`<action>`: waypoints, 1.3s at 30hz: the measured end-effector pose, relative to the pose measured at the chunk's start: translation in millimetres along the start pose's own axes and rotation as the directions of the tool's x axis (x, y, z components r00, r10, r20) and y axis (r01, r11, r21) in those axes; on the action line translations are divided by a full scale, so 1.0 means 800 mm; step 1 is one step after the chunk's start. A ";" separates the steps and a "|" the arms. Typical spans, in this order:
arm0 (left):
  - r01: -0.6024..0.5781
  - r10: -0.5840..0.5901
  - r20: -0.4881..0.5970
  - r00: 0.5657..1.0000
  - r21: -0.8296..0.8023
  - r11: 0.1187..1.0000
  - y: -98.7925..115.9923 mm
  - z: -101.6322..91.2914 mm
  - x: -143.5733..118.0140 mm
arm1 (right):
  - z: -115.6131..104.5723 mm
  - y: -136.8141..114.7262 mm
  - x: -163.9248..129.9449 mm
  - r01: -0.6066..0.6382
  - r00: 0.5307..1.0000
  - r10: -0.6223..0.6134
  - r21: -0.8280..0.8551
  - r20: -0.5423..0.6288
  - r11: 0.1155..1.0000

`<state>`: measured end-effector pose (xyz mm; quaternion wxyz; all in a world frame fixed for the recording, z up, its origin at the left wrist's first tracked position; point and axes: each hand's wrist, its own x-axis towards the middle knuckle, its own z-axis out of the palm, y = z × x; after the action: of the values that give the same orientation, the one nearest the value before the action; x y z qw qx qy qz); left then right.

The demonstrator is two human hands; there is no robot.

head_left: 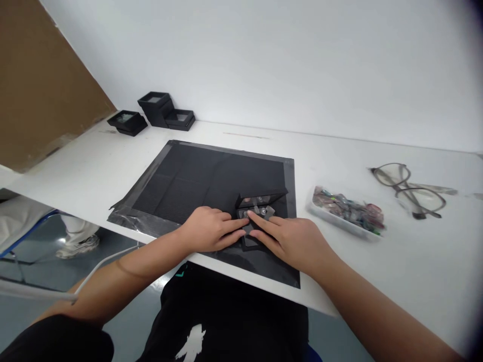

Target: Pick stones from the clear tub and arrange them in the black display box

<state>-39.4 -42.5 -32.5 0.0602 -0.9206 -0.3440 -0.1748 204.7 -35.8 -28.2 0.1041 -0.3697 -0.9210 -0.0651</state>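
A small black box (pixel 251 243) stands on a black mat (pixel 211 173), its lid (pixel 264 198) with a clear window raised at the back. Small clear packets with shiny pieces (pixel 263 211) lie inside it. From the left, my left hand (pixel 209 229) reaches over the box with index finger and thumb stretched out and slightly apart. My right hand (pixel 298 241) comes from the right, its index fingertip and thumb also apart, touching the box's contents. The two index fingertips nearly meet. Whether a tiny piece lies under them is hidden.
On the right, a clear plastic tray (pixel 345 223) holds many small packets. Beyond it lie eyeglasses (pixel 409 191). Black boxes (pixel 154 108) are stacked at the back left against the white wall, with another pair of boxes (pixel 127 122) beside them. Tape borders the mat.
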 end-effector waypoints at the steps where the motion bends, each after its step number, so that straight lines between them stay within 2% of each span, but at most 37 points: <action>1: 0.000 0.000 0.001 1.000 -0.001 1.000 0.000 0.000 0.000 | -0.001 0.001 -0.001 0.015 1.000 -0.015 -0.011 -0.011 1.000; 6: 0.029 -0.029 0.000 1.000 -0.008 1.000 0.002 0.000 0.000 | -0.009 0.009 -0.004 0.072 0.995 -0.068 0.063 -0.066 0.995; 11: 0.066 -0.066 0.019 0.998 -0.005 0.998 0.002 0.001 0.000 | -0.009 0.016 -0.002 0.066 0.998 -0.062 0.203 -0.026 0.977; 15: 0.088 -0.088 0.044 0.995 0.000 0.996 0.003 0.001 0.000 | -0.003 0.017 -0.002 0.023 1.000 -0.025 0.249 0.003 0.968; 24: 0.061 -0.062 0.023 0.998 0.031 0.998 0.004 0.000 -0.001 | -0.004 0.018 -0.001 0.033 0.998 -0.014 0.287 -0.067 0.957; 28: 0.041 -0.041 0.022 0.999 0.026 0.999 0.004 0.000 0.000 | 0.003 0.015 0.000 -0.012 0.999 0.021 0.268 -0.032 0.963; 32: 0.080 -0.081 0.049 0.996 0.010 0.997 0.005 0.000 0.000 | 0.006 0.010 0.000 -0.080 0.997 0.079 0.237 0.013 0.968; 39: 0.157 -0.159 0.116 0.981 0.021 0.987 0.007 0.000 0.002 | 0.006 0.013 0.001 -0.039 0.998 0.048 0.166 -0.051 0.985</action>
<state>-34.7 -45.8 -31.6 0.0312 -0.8987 -0.4198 -0.1228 210.3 -27.1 -32.2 0.1610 -0.3778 -0.9118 0.0032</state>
